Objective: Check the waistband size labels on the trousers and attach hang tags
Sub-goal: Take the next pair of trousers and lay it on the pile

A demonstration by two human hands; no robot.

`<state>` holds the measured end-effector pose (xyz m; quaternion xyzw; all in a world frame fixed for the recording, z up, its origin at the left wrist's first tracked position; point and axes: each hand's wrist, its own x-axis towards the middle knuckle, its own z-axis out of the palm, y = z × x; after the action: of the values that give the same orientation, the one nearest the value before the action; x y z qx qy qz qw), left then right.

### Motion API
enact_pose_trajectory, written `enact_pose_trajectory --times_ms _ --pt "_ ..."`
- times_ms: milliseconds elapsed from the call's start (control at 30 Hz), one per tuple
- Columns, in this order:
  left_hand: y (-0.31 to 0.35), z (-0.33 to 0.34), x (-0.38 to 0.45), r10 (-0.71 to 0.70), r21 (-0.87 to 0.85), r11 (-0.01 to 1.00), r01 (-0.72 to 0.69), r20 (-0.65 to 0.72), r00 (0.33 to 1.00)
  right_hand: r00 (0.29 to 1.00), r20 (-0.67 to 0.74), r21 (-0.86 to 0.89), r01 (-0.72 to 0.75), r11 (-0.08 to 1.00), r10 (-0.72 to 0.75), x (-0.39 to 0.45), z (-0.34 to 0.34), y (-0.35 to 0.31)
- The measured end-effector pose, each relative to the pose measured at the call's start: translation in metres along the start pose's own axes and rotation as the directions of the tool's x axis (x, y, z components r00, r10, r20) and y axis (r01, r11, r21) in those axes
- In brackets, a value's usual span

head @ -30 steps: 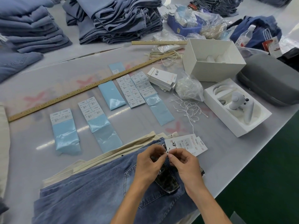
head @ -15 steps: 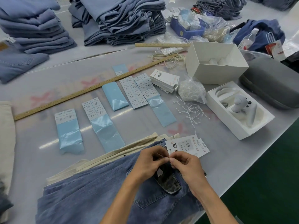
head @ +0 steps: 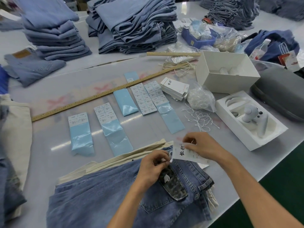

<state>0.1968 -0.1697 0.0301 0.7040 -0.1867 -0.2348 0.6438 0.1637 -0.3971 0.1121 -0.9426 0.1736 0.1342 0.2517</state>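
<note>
Both bare forearms reach in from the near edge and angle toward each other, the right one coming from further out to the side. The left hand is turned palm-down, its fingers curled under and the fingertips pinched together at the side facing the other hand. The right hand sits a little higher and further forward, knuckles up, thumb and forefinger pinched closed, the remaining fingers loosely bent. The two hands are close but not touching.

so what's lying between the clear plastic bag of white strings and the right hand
In the head view, a loose scatter of white string loops lies on the table between the bag and the right hand.
</note>
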Motion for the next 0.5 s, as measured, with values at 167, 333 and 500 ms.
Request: enact_pose_trajectory --times_ms 167,333,500 --pt "-0.005 -0.02 -0.016 -0.12 0.02 0.992 0.125 -0.181 0.976 0.963 0.03 0.819 -0.176 0.546 0.266 -0.031 0.001 -0.012" --pt "-0.015 -0.038 -0.035 -0.185 -0.016 0.982 0.186 -0.224 0.957 0.793 0.273 0.962 -0.241 -0.131 0.545 -0.08 0.097 -0.058" --pt "-0.014 -0.026 -0.052 -0.184 0.088 0.979 0.185 -0.02 0.983 0.73 0.273 0.944 -0.33 -0.027 0.627 -0.105 0.157 -0.083"
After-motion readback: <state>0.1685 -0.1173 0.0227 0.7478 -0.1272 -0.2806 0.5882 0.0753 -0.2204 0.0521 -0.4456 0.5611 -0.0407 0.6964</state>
